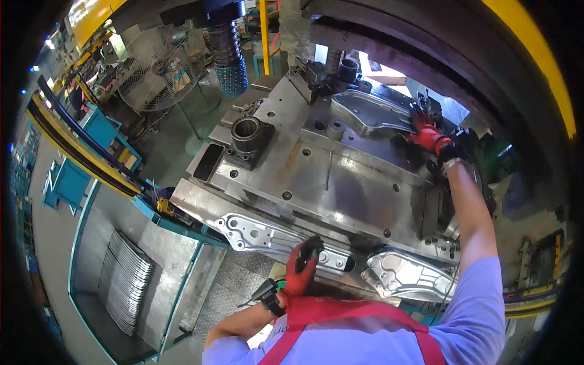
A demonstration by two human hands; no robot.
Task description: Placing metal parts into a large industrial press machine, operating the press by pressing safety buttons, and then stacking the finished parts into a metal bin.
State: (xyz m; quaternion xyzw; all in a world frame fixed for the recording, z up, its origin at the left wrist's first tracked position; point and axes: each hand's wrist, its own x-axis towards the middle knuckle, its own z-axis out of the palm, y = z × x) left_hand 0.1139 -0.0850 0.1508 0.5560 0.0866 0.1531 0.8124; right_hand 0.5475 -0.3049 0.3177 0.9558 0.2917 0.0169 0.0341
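My right hand (429, 135), in a red and black glove, reaches to the far right of the press die (340, 191). Its fingers are stretched out at the right end of a long stamped metal bracket (371, 112) lying on the raised die block. In front of my chest, my left hand (300, 271) is closed, its dark fingertips curled in. It covers part of a second stamped bracket (261, 236) along the die's front edge. Whether it grips that bracket is hidden. A third bracket (410, 274) lies to the right of it.
A round guide bushing (246, 134) stands on the die's left side beside a dark flat rectangle (208, 162). The press's upper part (420, 48) overhangs the far right. Lower left, a teal-framed bin (167, 255) holds a row of stacked metal parts (126, 281). A fan (158, 70) stands behind.
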